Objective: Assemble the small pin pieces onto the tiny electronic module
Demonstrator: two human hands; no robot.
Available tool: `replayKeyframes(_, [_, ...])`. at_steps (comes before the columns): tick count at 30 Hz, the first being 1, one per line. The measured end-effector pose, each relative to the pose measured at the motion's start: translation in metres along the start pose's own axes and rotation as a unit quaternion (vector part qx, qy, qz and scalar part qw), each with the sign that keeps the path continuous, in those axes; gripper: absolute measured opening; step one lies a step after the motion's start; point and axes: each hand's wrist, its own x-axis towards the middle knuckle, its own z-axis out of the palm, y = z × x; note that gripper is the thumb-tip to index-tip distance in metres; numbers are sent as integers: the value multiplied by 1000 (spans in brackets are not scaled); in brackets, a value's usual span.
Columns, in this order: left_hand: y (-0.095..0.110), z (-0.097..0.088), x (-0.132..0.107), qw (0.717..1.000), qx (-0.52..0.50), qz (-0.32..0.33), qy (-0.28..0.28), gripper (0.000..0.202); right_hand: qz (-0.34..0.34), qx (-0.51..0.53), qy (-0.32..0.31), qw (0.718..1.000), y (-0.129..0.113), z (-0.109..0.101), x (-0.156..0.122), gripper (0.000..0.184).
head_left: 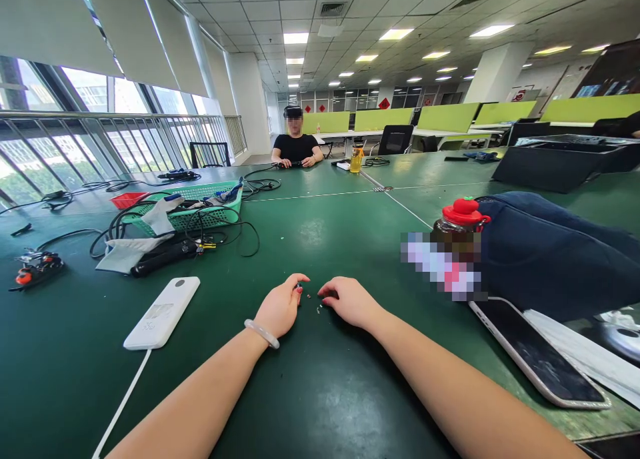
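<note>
Both my hands rest on the green table (320, 379) close in front of me. My left hand (280, 307), with a pale bracelet on its wrist, has its fingers curled and the fingertips pinched together on something too small to name. My right hand (350, 300) lies knuckles up with its fingers bent under, fingertips touching the table. Between the two hands lie a few tiny specks (316, 306) on the green surface.
A white power bank (161, 312) with a cable lies to the left. A phone (537, 349), a red-capped bottle (457, 236) and a dark blue bag (555, 252) sit to the right. A green basket (200, 209) with cables stands further back. Another person (296, 142) sits at the far end.
</note>
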Motion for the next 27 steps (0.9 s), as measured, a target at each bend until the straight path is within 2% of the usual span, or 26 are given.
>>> replayKeyframes(7, [-4,-1,2,1000,-12,-18,21,26,-85,-28,-24,996,-5,5,-4,17])
replayKeyframes(12, [-4,1,2,998,-62,-30,8,25,-81,-49,-27,995,-4,8,-3,14])
replayKeyframes(19, [-1,8,1,973,-218,-41,-56,25,-80,-44,-31,995,-3,9,-1,8])
replayKeyframes(27, [-1,8,0,980,-192,5,-53,26,-61,-36,-41,997,-8,6,-4,3])
